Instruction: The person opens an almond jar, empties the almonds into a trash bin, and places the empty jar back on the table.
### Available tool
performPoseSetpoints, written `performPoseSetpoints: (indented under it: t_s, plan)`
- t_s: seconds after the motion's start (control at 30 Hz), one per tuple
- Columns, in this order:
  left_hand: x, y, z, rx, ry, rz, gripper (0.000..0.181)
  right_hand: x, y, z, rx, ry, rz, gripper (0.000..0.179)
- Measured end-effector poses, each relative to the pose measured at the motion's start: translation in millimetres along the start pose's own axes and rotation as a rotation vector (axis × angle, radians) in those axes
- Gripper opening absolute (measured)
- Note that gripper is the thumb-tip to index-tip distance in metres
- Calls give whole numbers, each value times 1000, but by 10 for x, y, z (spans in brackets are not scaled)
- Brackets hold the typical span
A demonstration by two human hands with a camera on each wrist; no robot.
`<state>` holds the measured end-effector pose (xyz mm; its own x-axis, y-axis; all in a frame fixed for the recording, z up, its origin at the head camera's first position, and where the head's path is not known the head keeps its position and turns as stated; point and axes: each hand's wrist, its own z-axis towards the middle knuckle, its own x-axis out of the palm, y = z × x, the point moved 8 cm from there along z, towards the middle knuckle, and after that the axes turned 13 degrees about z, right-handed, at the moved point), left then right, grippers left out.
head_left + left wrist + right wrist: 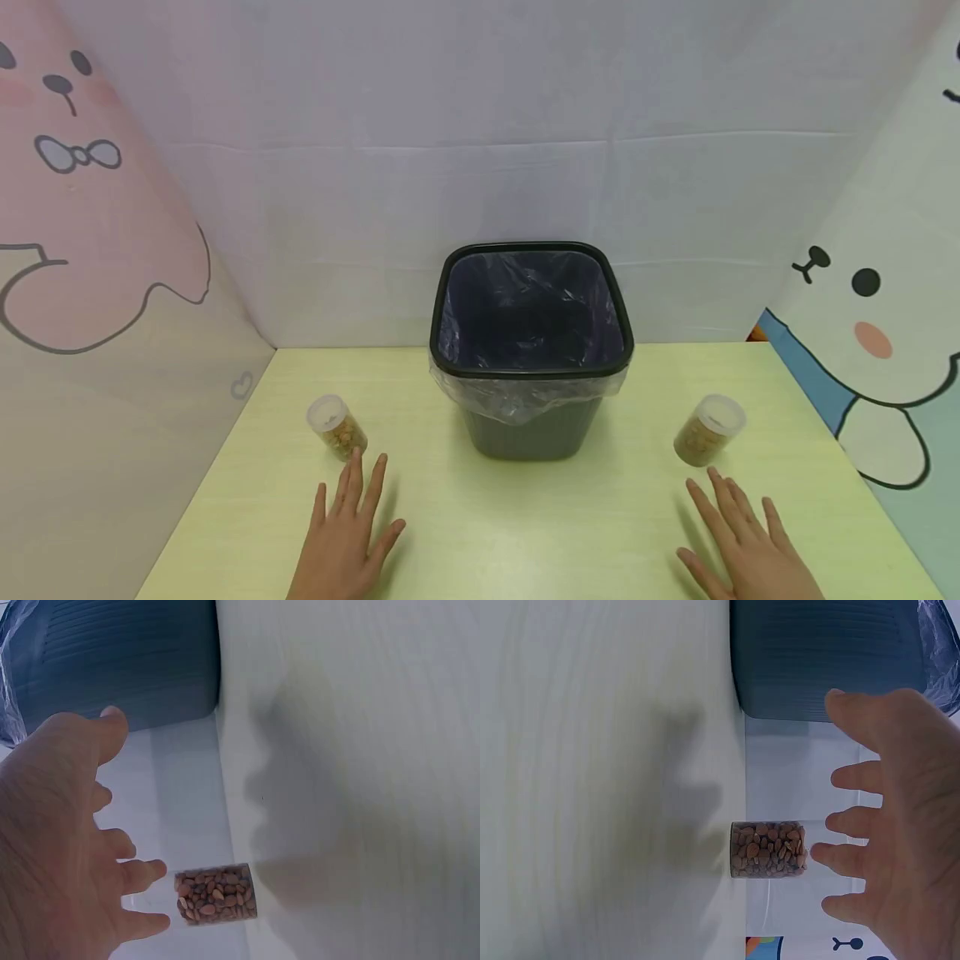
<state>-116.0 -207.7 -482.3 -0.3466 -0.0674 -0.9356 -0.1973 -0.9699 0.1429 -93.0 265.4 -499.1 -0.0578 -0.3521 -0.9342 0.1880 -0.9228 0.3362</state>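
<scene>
My left hand (341, 542) hovers over the table's near left part, fingers spread and holding nothing. Just beyond its fingertips stands a clear jar (339, 429) with a whitish lid, filled partway with small brown nut-like pieces (214, 895). On the other side my right hand (750, 542), also spread and holding nothing, is close to a second lidded jar (707, 432) with similar brown contents (769, 849). Between the two jars, farther back, stands a dark grey bin (531, 433) with a black rim and a clear plastic liner (517, 404) folded over its edge.
The pale yellow table (517, 533) ends at a white cloth backdrop (360, 208). Cartoon-printed cloths flank it, a pink figure (112, 208) on the left and a white figure (885, 350) on the right.
</scene>
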Motion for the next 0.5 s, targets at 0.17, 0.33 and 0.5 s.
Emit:
performPoseSetpoints:
  t_s: [0.17, 0.33, 0.5]
  plan:
    - [-136, 51, 53, -5, -73, 13, 93, -121, 92, 4, -64, -100, -11, 82]
    - [-276, 130, 118, -27, -178, -8, 77, -192, 177, 30, -103, -146, 11, 76]
    - [-367, 201, 196, -16, -272, -11, 61, -251, 277, 49, -140, -180, 48, 70]
